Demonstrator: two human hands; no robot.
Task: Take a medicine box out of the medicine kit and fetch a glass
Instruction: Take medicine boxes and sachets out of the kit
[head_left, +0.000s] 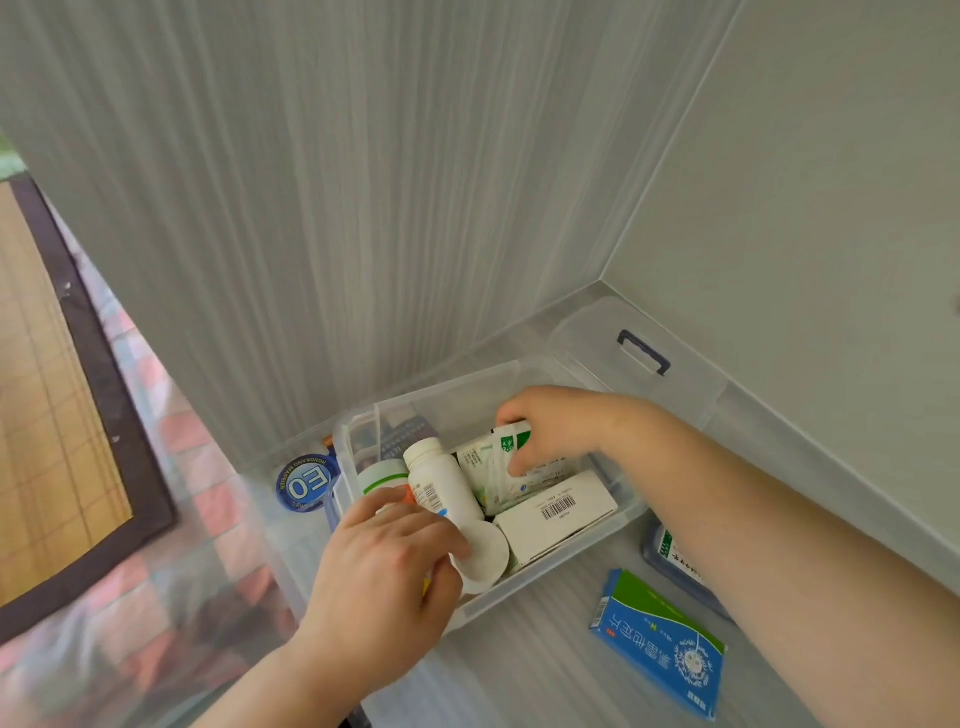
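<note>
A clear plastic medicine kit (631, 512) stands open on a grey shelf in a corner. Inside lie a white bottle (441, 480), a white box with a barcode (556, 517) and white-green sachets (485, 462). My left hand (387, 566) grips the bottom end of the white bottle at the kit's near-left corner. Deeper in the kit, my right hand (556, 428) pinches a white-green sachet. A blue-and-green medicine box (660, 644) lies flat on the shelf to the kit's right. No glass is in view.
The kit's clear lid (623, 332) with a dark blue handle leans in the corner behind it. A dark blue packet (670, 558) lies under my right forearm. A round blue sticker (306, 483) sits left of the kit. Grey walls close in behind and right; the shelf edge drops off at left.
</note>
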